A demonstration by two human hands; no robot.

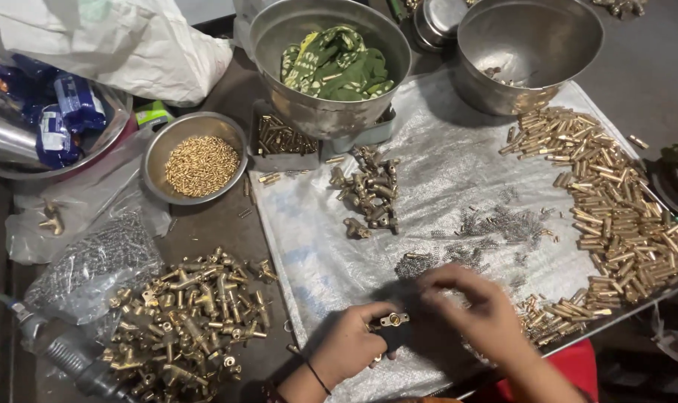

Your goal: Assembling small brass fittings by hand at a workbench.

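Two hands work low over a clear plastic sheet (428, 172) on the table. Left hand (350, 347) is curled, fingers pinching a small brass fitting (391, 320) w/ its round hole facing up, just above the sheet's near edge. Right hand (477, 310) sits beside it, fingers bent & half closed, tips touching near the fitting; can't tell if it holds anything. Springs (496, 227) lie scattered just beyond, brass pins (615, 201) heaped at right.
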